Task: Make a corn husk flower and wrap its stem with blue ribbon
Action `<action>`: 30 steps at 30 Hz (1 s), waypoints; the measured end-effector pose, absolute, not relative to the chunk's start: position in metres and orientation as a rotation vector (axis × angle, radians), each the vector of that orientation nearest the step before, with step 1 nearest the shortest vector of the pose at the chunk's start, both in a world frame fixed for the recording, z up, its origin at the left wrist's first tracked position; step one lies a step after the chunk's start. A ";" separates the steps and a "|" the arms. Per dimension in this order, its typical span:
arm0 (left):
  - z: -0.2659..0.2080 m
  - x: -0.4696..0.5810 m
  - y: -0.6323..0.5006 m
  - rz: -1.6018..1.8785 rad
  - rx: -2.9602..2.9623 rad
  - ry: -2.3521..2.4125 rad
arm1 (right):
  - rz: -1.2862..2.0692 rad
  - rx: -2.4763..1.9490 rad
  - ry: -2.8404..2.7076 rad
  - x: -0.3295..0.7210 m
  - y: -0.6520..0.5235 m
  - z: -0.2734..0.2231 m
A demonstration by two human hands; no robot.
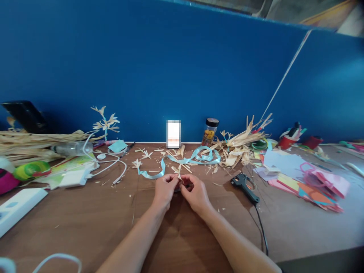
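At the middle of the table, my left hand (166,188) and my right hand (195,190) meet, both with fingers pinched. Between their fingertips stands a small flower of pale dried husk (179,172), its petals pointing up and its lower end hidden by my fingers. Something dark lies under my hands, too covered to make out. Just beyond them a light blue ribbon (153,175) curls across the table, with a loop (204,153) further right. Another husk flower (137,163) lies near the ribbon's left end.
A black glue gun (244,187) with a cord lies to the right. Husk bundles (239,146) and a dark-lidded jar (209,132) stand at the back. Coloured papers (309,185) spread at far right. On the left are a white power strip (21,206), cables (110,163) and a husk-flower branch (105,123).
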State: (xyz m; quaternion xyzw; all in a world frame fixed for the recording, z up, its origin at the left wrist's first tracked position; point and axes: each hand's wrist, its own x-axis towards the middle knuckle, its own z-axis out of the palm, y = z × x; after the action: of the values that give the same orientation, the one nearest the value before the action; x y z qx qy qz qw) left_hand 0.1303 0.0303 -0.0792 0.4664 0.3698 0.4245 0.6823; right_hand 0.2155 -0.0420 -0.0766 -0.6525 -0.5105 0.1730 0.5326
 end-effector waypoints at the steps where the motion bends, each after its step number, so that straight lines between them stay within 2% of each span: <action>1: -0.079 0.131 0.030 0.948 1.026 0.833 | 0.411 -1.555 -1.213 0.215 -0.042 -0.077; 30: -0.074 0.135 0.021 0.898 0.926 0.749 | 0.362 -1.511 -0.990 0.217 -0.035 -0.081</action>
State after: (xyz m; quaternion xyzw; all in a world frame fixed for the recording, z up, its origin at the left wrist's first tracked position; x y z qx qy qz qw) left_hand 0.1353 0.0214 -0.0742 0.4213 0.3406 0.4087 0.7345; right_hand 0.2165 -0.0346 -0.0808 -0.6532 -0.4279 0.1566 0.6048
